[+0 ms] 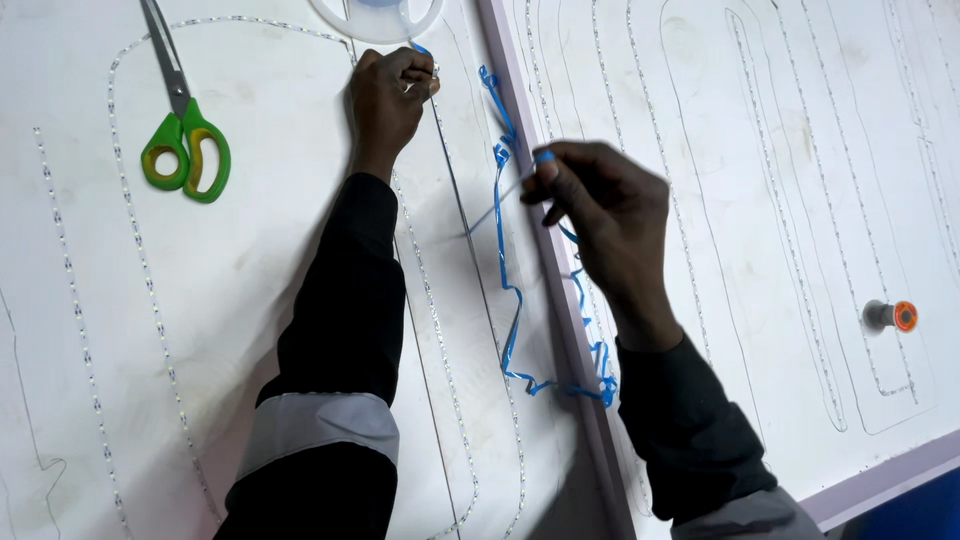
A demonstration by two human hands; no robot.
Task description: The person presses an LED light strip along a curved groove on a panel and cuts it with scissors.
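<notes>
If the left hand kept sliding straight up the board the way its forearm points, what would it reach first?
Probably the round white plastic reel just above the left hand; the gap looks small, though depth is unclear.

One camera is giving the only view, riding on the person's head and looking steeply down over both forearms onto a white table (250,280). It is sitting close to the work: the dark sleeves are entering from the near edge, and the left hand (388,95) and right hand (600,205) are filling the middle. The view is facing away from the person, slightly tilted, so the pale dividing rail (545,260) is running slantwise from far to near. At the far left the green scissors (185,140) are showing, and at the right a small orange-ended spool (890,316).
</notes>
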